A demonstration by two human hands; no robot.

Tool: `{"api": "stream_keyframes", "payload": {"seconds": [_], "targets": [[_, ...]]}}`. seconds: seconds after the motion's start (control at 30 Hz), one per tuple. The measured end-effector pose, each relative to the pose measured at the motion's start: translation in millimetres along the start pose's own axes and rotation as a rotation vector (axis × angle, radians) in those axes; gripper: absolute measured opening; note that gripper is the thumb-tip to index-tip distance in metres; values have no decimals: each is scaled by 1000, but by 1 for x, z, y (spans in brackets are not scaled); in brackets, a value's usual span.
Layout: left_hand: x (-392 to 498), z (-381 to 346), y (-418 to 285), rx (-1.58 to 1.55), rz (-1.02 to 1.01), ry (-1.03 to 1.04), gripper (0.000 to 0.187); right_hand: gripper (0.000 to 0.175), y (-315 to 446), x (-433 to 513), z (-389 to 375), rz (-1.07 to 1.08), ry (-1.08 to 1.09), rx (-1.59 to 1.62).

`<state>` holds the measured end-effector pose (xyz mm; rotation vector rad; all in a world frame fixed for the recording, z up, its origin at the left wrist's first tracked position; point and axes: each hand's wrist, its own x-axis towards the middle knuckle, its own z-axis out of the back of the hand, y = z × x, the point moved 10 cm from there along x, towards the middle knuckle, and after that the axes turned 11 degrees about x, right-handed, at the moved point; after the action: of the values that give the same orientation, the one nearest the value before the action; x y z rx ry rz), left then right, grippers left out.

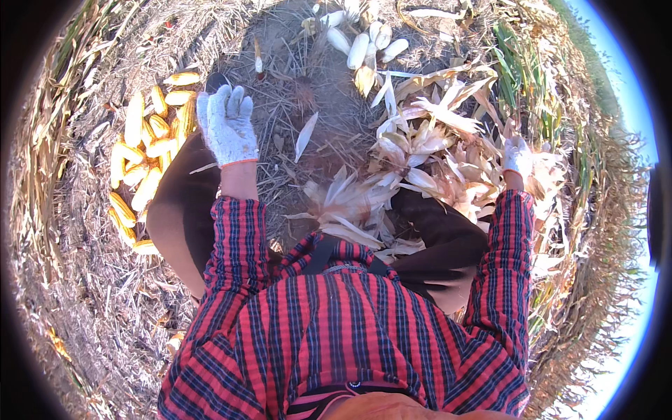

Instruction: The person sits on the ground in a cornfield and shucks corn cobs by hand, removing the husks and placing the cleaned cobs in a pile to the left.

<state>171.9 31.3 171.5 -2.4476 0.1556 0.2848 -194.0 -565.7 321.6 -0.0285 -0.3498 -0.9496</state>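
My left hand (pixel 227 123), in a white knit glove with an orange cuff edge, is raised above my left knee, palm up and fingers slightly curled, with nothing in it. Just left of it lies a loose pile of husked yellow corn ears (pixel 152 142). Far to the right, my right hand (pixel 517 156), gloved the same way, is among dry corn husks (pixel 446 147); whether it grips one is hard to make out. More husks (pixel 352 205) lie between my legs.
Several pale ears in their husks (pixel 365 47) lie ahead at the top. A single husk leaf (pixel 306 136) rests on the straw-littered soil. Green and dry stalks (pixel 512 68) stand at the right, and dry stalks (pixel 47 152) line the left edge.
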Motion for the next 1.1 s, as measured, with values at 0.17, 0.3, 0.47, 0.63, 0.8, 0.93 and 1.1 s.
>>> {"api": "stream_keyframes", "payload": {"seconds": [0.17,0.3,0.47,0.63,0.8,0.93,1.1], "targets": [[-33,15,116,180,453,-31,16,41,126,-27,-166,130,364,314],[-50,34,171,282,611,-33,19,49,221,-46,-279,285,580,328],[-64,57,217,428,763,-48,24,48,250,-44,-430,166,840,73],[-65,71,232,504,837,-88,18,30,245,-55,-539,-148,959,387],[-57,76,224,561,765,-58,23,23,257,-54,-457,-341,783,708],[-54,66,212,895,612,160,42,25,290,-93,-321,-458,1012,1004],[-62,-6,164,1669,-268,651,78,18,315,-141,-178,-540,1086,1235]]}}
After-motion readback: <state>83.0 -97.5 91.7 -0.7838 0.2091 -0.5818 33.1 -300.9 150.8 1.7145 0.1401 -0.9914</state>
